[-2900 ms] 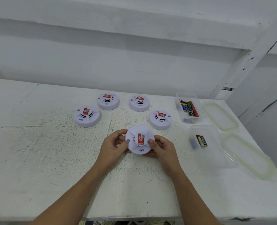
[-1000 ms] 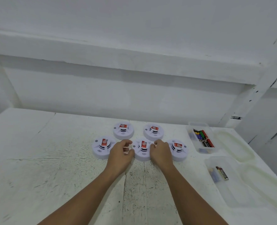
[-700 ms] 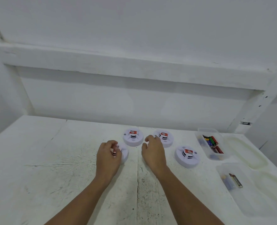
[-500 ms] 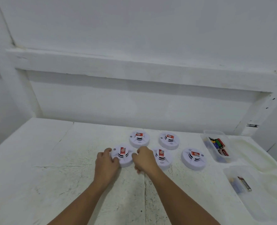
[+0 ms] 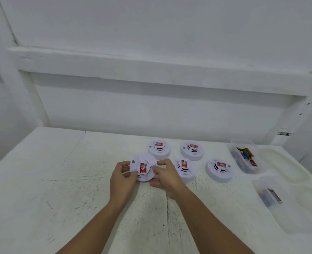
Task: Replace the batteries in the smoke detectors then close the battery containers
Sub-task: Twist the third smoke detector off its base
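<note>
- Since prev frame, smoke detector point(image 5: 143, 169) tipped up off bench point(image 5: 60, 180), face twd person
- Rim gripped by left hand point(image 5: 123, 177) + right hand point(image 5: 167, 177), opposite sides
- Held btwn both, dead ahead; battery tub point(image 5: 242, 141) off right, nearer right hand

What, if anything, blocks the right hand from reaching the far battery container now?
Probably yes, reachable once freed: the right hand grips the held smoke detector with the left hand. The far battery container stands open at its right, and only one low detector lies between them.
</note>
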Action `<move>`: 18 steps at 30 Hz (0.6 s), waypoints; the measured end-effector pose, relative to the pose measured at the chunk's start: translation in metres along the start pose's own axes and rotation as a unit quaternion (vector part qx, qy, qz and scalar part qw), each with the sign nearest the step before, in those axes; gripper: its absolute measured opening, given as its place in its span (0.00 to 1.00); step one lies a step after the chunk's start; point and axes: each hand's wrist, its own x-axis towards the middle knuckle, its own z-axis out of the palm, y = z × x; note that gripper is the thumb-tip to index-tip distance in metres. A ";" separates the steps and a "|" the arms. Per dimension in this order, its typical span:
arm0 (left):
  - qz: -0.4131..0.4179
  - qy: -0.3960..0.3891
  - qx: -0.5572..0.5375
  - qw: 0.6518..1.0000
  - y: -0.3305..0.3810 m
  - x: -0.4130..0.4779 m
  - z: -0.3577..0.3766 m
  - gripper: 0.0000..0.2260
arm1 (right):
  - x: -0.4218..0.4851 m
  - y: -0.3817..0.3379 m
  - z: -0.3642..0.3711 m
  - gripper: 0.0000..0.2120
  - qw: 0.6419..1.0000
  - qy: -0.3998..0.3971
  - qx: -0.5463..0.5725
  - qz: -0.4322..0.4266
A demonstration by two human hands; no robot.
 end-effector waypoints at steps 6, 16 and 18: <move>-0.047 -0.021 -0.113 0.992 0.002 -0.031 0.012 0.09 | -0.035 0.008 -0.027 0.12 0.997 0.055 0.021 -0.039; -0.014 -0.219 -0.120 0.968 0.012 -0.073 0.045 0.11 | -0.087 0.030 -0.117 0.07 0.990 0.074 -0.050 -0.111; -0.019 -0.262 -0.119 0.958 0.010 -0.077 0.054 0.13 | -0.094 0.031 -0.133 0.04 0.983 0.086 -0.105 -0.122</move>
